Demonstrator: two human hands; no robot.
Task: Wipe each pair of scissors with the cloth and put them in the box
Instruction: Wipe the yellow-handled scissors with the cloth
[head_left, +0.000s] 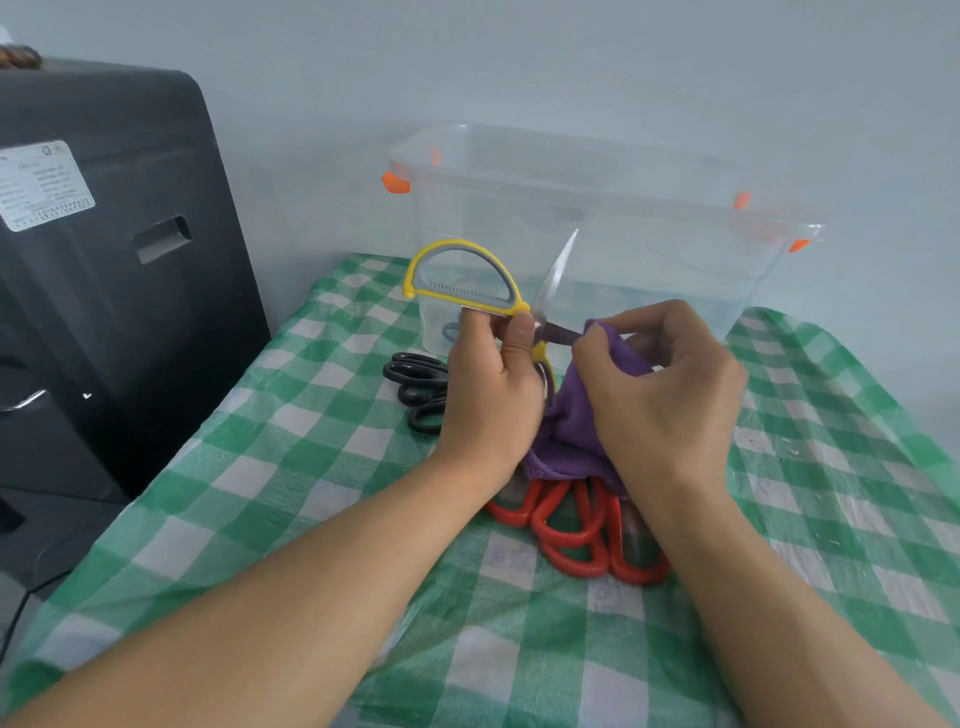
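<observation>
Left hand (493, 384) grips the yellow scissors (467, 291) near the pivot, thumb on the near side, fingers curled behind. The scissors are spread wide: one big yellow-and-grey loop handle stands up and to the left above the hand, one bare steel blade points up and to the right in front of the box, the second handle runs down behind the palm and is mostly hidden.

Right hand (660, 384) is curled round the purple cloth (571, 421), pinching a fold of it against the lower blade just right of the pivot. The blade disappears into the cloth; its tip is not visible. The rest of the cloth hangs down between the two wrists.

Clear plastic box (597, 218) with orange clips stands lidless at the far side of the table, against the wall, directly behind the hands. A dark shape shows through its front wall near the bottom left; cannot tell what it is.

Black scissors (415, 389), more than one pair, lie on the green-and-white checked tablecloth (260, 467) just left of the left hand. Red scissors (576, 530), several handles overlapping, lie on the tablecloth under the hanging cloth, between the forearms.

A black machine (104, 260) with a white label stands left of the table
</observation>
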